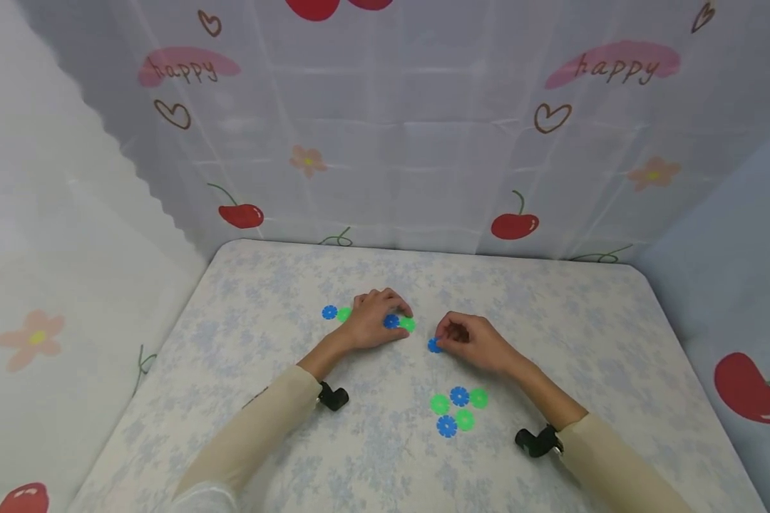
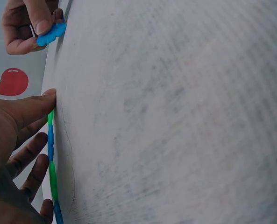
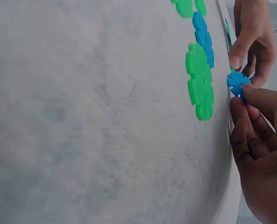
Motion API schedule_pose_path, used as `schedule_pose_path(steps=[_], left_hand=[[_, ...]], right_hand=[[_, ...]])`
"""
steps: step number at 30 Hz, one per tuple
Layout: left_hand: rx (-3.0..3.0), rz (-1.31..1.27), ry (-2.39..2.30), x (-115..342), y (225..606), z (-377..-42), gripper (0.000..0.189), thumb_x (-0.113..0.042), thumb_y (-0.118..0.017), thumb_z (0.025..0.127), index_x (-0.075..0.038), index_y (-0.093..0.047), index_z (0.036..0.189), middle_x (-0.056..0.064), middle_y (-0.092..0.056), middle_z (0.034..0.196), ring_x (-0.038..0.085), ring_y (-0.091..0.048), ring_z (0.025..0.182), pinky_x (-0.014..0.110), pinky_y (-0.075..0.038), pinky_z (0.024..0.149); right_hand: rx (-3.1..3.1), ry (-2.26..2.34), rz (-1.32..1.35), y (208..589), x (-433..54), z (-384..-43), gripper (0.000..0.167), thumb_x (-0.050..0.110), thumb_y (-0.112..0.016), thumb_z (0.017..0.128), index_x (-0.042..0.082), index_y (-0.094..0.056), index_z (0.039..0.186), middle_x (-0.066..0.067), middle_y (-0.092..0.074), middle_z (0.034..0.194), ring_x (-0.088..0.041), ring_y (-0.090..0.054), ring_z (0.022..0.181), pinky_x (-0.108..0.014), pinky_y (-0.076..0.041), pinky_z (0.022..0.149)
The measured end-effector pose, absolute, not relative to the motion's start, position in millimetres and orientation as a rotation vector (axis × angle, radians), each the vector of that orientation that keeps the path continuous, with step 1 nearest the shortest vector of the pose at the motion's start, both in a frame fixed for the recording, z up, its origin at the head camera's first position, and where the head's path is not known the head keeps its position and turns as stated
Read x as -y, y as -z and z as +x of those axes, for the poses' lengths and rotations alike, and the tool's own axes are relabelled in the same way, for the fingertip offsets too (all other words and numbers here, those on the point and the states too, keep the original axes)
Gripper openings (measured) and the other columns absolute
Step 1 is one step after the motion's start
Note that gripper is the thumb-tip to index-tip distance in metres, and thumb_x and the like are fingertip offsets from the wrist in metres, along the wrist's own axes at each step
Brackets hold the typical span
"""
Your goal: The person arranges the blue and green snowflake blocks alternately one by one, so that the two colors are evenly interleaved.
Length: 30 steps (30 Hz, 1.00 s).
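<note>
My left hand (image 1: 372,318) lies over a row of interlocking plastic snowflake discs, blue and green by turns. Its fingers are spread, with thumb and index tips at either side of the green end disc (image 1: 408,325). Next to that is a blue disc (image 1: 391,321); the palm hides the row's middle, while another blue disc (image 1: 329,312) shows at the far-left end. To the right, my right hand (image 1: 478,342) pinches a single blue snowflake disc (image 3: 237,83) between thumb and fingers. In the left wrist view, this blue disc (image 2: 51,34) is tilted and apart from the row.
Nearer to me lies a loose group of green discs (image 1: 440,405) and blue discs (image 1: 446,426) on the patterned tablecloth (image 1: 282,449). A printed curtain (image 1: 391,142) hangs behind the table's back edge. Each forearm wears a black wrist camera (image 1: 334,397).
</note>
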<state>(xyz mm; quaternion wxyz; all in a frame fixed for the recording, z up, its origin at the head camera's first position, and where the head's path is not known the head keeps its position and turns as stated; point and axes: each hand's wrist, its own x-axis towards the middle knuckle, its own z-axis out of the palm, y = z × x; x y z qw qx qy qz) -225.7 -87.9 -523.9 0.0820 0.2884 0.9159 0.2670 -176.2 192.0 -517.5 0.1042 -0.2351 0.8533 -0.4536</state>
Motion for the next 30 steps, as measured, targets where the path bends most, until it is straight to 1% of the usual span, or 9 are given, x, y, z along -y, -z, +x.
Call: schedule_pose_path(steps=[6,13,18,24,30], left_hand=[[-2.737,0.849,-0.805,87,522,-224,0.028,-0.039,-0.079,0.099,-0.030,-0.072,0.123,-0.002,-0.061,0.138,0.029,-0.053,0.128,0.067,-0.027,0.118],[-2.724,0.857,-0.817,87,523,-225,0.028,-0.039,-0.080,0.098,-0.030,-0.072,0.124,-0.002,-0.061,0.139,0.029,-0.053,0.129,0.067,-0.026,0.118],[-2.722,0.850,-0.818,88,525,-225,0.030,-0.040,-0.080,0.098,-0.030,-0.071,0.125,-0.002,-0.061,0.139,0.029,-0.053,0.130,0.067,-0.026,0.118],[-2.719,0.851,-0.837,90,524,-224,0.029,-0.038,-0.080,0.099,-0.028,-0.071,0.125,-0.001,-0.061,0.139,0.030,-0.053,0.130,0.067,-0.026,0.118],[-2.714,0.848,-0.847,90,524,-224,0.030,-0.038,-0.080,0.099,-0.028,-0.072,0.125,0.000,-0.061,0.139,0.031,-0.053,0.131,0.068,-0.025,0.119]], right_hand=[[-2.592,1.291,-0.703,521,-184,-187,0.006,0.016,-0.075,0.102,0.016,-0.072,0.108,0.003,-0.073,0.096,-0.010,-0.066,0.084,-0.025,-0.055,0.077],[-2.691,1.201,-0.745,521,-175,-196,0.011,0.016,-0.074,0.103,0.013,-0.072,0.113,0.002,-0.071,0.094,-0.009,-0.062,0.082,-0.026,-0.053,0.075],[-2.739,1.166,-0.688,522,-169,-198,0.016,0.020,-0.075,0.103,0.011,-0.073,0.116,-0.002,-0.070,0.099,-0.010,-0.062,0.084,-0.027,-0.053,0.078],[-2.719,1.088,-0.712,521,-167,-196,0.030,0.023,-0.081,0.097,0.011,-0.073,0.123,-0.006,-0.067,0.109,-0.016,-0.059,0.090,-0.030,-0.050,0.081],[-2.740,1.086,-0.732,522,-166,-197,0.026,0.019,-0.081,0.096,0.009,-0.073,0.119,-0.009,-0.067,0.108,-0.017,-0.059,0.089,-0.029,-0.050,0.080]])
